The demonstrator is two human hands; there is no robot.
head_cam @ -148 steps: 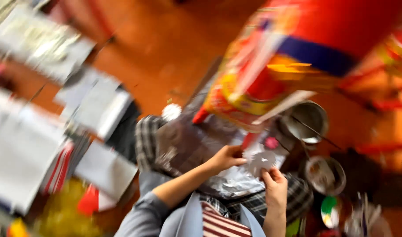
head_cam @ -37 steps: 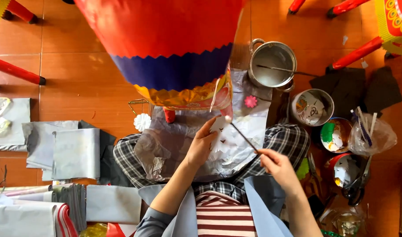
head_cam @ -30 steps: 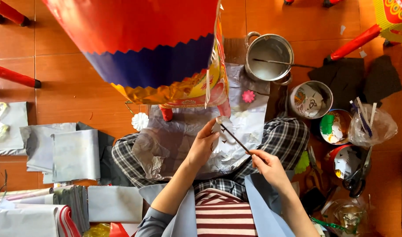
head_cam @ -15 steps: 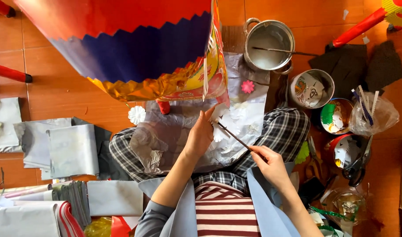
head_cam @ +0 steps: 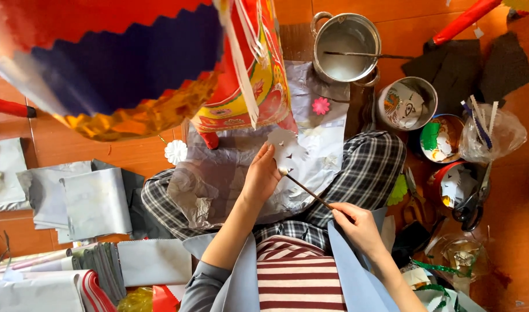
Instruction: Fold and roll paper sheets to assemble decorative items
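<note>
I sit cross-legged on the floor with crinkled clear plastic sheet over my lap. My left hand holds a white cut-paper shape by its lower edge. My right hand grips a thin wooden stick whose far tip touches the paper shape near my left fingers. A large red, blue and gold paper lantern hangs above and in front of my knees, hiding part of the floor.
A steel pot with white paste and a stick stands ahead. Small bowls of paper cut-outs, a plastic bag of strips and scissors lie to my right. Grey paper sheets and rolls are stacked on my left.
The view has drifted, so the lantern now fills more of the upper left. My right hand has lowered slightly, and the stick tip now rests against the white paper shape in my left hand.
</note>
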